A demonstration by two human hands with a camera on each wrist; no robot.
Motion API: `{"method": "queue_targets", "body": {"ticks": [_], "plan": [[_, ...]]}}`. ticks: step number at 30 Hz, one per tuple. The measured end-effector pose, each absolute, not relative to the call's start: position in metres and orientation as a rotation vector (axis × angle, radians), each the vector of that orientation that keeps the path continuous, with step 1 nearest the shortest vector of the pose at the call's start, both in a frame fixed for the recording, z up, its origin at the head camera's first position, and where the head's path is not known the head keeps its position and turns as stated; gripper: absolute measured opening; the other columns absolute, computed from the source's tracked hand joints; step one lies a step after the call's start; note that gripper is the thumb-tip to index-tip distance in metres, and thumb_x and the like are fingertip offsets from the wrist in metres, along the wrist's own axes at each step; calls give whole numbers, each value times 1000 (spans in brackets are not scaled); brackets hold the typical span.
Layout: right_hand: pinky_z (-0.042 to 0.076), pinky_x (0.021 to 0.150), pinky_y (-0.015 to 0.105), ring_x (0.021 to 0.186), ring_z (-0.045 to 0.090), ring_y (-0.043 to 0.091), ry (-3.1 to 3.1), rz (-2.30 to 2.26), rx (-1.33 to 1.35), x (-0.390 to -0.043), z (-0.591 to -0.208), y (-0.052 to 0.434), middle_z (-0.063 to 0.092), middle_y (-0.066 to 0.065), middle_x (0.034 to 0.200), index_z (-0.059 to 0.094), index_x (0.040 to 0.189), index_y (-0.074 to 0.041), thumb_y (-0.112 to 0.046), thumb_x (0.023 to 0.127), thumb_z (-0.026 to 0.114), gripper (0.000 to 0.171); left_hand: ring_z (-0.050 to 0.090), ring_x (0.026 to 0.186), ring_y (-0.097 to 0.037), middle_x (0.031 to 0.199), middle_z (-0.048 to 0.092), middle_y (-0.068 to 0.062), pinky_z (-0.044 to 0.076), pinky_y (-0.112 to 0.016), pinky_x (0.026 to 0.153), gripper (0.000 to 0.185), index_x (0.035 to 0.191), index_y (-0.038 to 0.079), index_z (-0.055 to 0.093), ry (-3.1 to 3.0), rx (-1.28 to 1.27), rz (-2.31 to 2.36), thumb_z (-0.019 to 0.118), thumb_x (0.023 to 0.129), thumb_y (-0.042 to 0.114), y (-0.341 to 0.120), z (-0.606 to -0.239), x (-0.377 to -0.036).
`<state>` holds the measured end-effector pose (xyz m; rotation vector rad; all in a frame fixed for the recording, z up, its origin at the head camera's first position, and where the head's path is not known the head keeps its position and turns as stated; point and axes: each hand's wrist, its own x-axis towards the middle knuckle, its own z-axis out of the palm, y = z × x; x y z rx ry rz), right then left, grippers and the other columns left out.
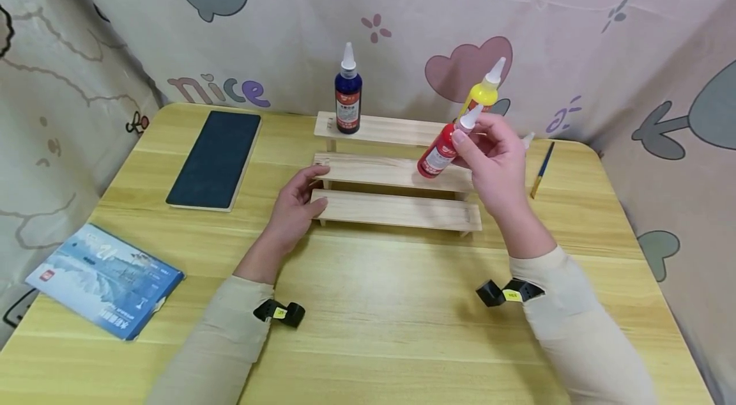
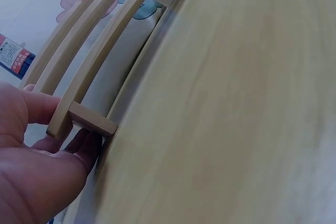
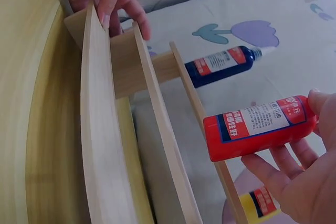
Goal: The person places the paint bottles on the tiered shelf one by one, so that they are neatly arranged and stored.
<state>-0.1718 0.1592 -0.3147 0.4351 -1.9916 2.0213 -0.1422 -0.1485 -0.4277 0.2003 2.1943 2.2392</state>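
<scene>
While right hand pinches red bottle, white nozzle, printed label, tilted

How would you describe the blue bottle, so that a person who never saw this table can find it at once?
On the yellow wooden table stands a three-step wooden rack. The blue bottle stands upright at the left end of its top, rearmost step, apart from both hands. It is dark blue with a red label and a white pointed nozzle, and it is the only bottle on the rack; the red bottle and the yellow bottle are in the right hand.
</scene>
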Motion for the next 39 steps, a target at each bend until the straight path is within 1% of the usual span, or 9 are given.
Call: {"method": "queue_targets", "body": {"ticks": [6,15,20,24,28,32,39], "plan": [[54,70,37,94,55,29,-2057,2020,435,-175,-316,143,56,17,105,61,112,-5,-7,87,66,26,39,126,-21,140,42,1,28,-40,105,53,131,14,53,2188,189,2241,54,86,-15,-148,-427,-143],[54,69,42,94,60,31,-2035,2081,488,-182,-318,123,57,17,106,63,112,-8,-10,87,67,25,40,125,-21,138,44,-1,29,-40,104,52,130,13,53,2173,199,2251,54,86,-15,-149,-430,-145],[54,70,40,96,60,30,-2057,2079,483,-186,-318,112,57,14,108,63,112,-11,-13,87,68,26,40,125,-19,136,46,0,28,-38,105,52,129,13,54,2185,213,2242,55,85,-15,-150,-432,-147],[54,72,37,96,60,27,-2084,2081,471,-187,-315,99,59,12,108,64,112,-11,-14,87,68,26,40,126,-21,136,46,-3,27,-38,106,53,129,11,53,2177,234,2251,55,84,-17,-150,-433,-147],[54,75,35,95,60,26,-2134,2045,480,-183,-306,85,61,11,107,64,113,-6,-12,87,67,27,40,125,-23,136,46,-4,26,-38,106,54,130,10,52,2163,240,2262,54,84,-18,-150,-432,-146],[53,77,35,97,59,27,-2172,2003,520,-178,-297,71,61,11,107,61,114,1,-8,88,66,28,40,125,-21,136,46,-2,26,-37,107,54,129,12,54,2183,219,2245,54,84,-18,-150,-430,-146],[49,84,34,98,59,25,-2206,1929,652,-179,-296,53,61,11,106,62,112,3,-7,88,65,26,41,125,-20,135,47,-1,24,-37,107,53,129,13,54,2202,196,2224,55,85,-16,-151,-428,-145]]}}
